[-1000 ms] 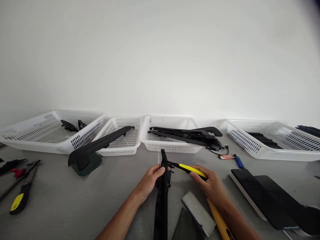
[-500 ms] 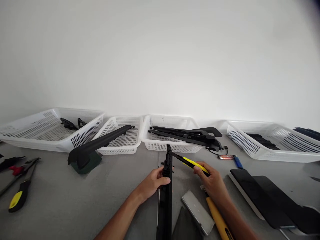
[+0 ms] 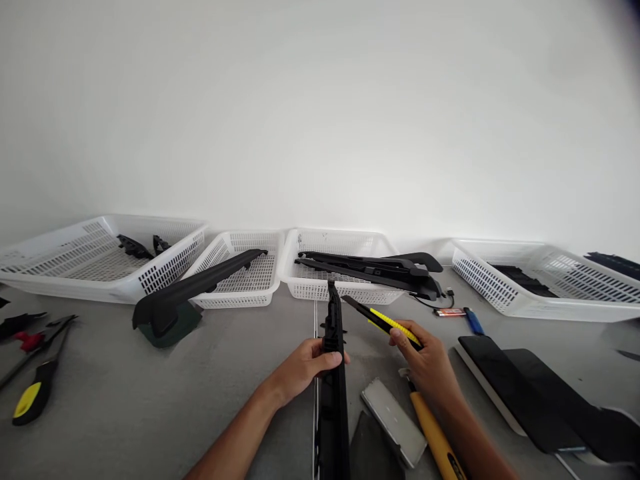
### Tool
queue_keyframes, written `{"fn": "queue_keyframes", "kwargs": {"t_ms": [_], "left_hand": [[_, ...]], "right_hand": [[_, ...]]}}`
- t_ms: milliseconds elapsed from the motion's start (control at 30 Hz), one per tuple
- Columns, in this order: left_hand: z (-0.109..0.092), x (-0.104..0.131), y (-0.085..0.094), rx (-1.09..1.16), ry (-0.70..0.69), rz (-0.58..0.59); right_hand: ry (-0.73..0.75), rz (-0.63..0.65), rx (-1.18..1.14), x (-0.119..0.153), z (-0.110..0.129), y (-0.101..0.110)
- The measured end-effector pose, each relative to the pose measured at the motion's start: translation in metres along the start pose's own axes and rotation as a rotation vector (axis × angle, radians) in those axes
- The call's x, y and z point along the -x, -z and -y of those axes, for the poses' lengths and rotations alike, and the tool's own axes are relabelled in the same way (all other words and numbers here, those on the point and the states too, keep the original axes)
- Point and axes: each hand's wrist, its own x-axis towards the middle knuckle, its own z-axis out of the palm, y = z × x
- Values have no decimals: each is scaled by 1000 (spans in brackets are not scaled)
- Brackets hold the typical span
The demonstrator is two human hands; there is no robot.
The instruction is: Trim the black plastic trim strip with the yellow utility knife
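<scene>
so a second ago the tip of my yellow and black utility knife [image 3: 385, 320] was up against the black trim strip [image 3: 336, 400]; now it's off to the right, a small gap between them. the strip has also been turned a bit and pushed forward, so its far end sits just in front of the middle basket [image 3: 310, 292], and my left hand [image 3: 311, 363] grips it further back from that end.

counting up: one strip in hand, one knife, four white plastic baskets along the wall. the far-left basket [image 3: 90, 290] has two small black parts [image 3: 134, 247] in it, and one long black trim piece [image 3: 200, 287] leans over the rim of the small basket [image 3: 245, 297]. can't get an exact number for the pile in the middle one. one yellow-handled tool [image 3: 435, 433] lies below my right wrist.

pose-wise my hands are apart: left one clamped round the strip above the grey table [image 3: 200, 387], thumb on top, and right hand [image 3: 425, 357] closed on the knife handle, blade end angled up and left.
</scene>
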Motion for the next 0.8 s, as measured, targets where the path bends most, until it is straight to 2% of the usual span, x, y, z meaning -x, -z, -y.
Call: {"fn": "queue_keyframes", "kwargs": {"t_ms": [133, 333, 533, 667, 800], "left_hand": [[0, -1, -1, -34, 34, -7], [5, -2, -2, -75, 91, 92], [5, -4, -2, -55, 105, 73], [6, -4, -2, -19, 50, 24], [7, -5, -3, -31, -14, 37]], "right_hand": [[-12, -37, 20, 0, -2, -1], [-11, -18, 21, 2, 0, -3], [-46, -14, 28, 1, -3, -4], [-59, -5, 15, 1, -5, -5], [-44, -21, 11, 1, -3, -5]]}}
